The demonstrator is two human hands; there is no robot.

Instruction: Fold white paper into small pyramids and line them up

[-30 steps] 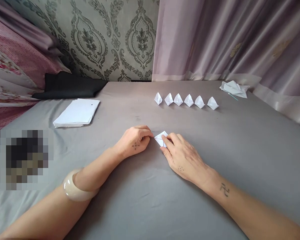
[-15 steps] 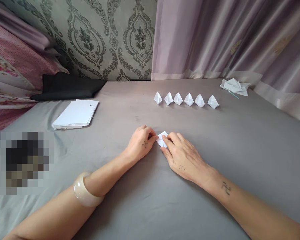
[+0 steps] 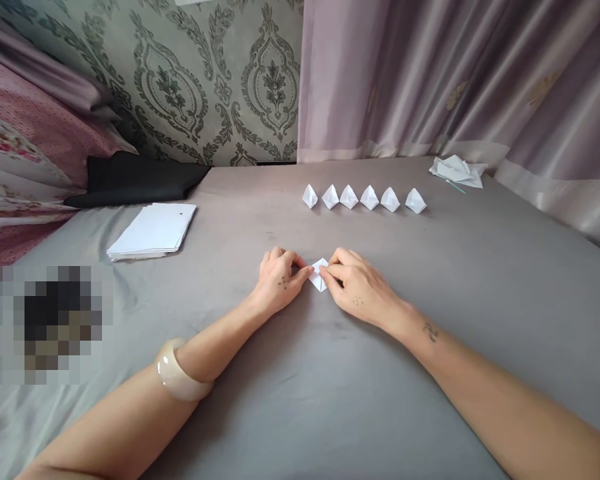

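A small folded piece of white paper (image 3: pixel 320 283), diamond-shaped with crease lines, lies on the grey cloth between my hands. My left hand (image 3: pixel 281 275) pinches its left corner between thumb and fingers. From the other side, my right hand (image 3: pixel 356 281) grips the paper's right part, its thumb and forefinger closed on the upper layer near the middle. Beyond my hands stands a row of several folded white paper boats (image 3: pixel 349 197), upright and slightly apart.
A stack of white paper (image 3: pixel 153 231) lies at the left, in front of a black cloth (image 3: pixel 140 179). Folded white papers (image 3: pixel 459 171) and a thin bluish stick (image 3: pixel 457 187) lie at the back right. Curtains (image 3: pixel 405 80) hang behind the grey-covered surface (image 3: pixel 320 400).
My right thumb has moved up from the paper's lower edge to its middle, beside the forefinger. My left hand keeps its pinch. The whole view has shifted slightly.
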